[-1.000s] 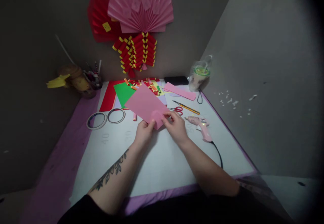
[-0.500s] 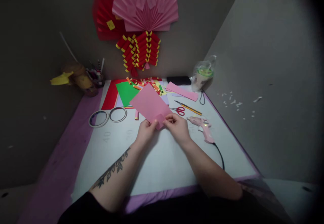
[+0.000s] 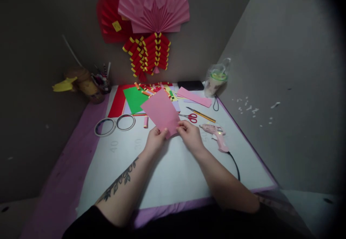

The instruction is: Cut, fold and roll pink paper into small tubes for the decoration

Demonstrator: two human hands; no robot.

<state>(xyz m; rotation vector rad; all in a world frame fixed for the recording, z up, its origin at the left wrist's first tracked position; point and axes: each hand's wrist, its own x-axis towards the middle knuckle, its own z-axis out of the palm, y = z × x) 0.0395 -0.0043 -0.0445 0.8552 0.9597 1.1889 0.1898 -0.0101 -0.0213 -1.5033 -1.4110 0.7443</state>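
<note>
Left hand (image 3: 155, 138) was mostly closed, with its thumb on top of a pink rectangular sheet of paper (image 3: 160, 111), by the near end; its other fingers were hidden underneath. Right hand (image 3: 190, 134) was also mostly closed and pinched the sheet's right edge close to that same end. From my distant place I judged that both grips were set near each other to keep this end steady, while the rest could lean freely away. Whether the paper was folded there, I could not tell. The sheet was between the hands and extended beyond them, and it seemed raised over the white-covered bench (image 3: 178, 181). A pink glue gun with black cable (image 3: 217, 134) lay to the right of the right hand, probably for easy reaching. Red-handled metal scissors (image 3: 193, 118) lay just beyond that hand.
</note>
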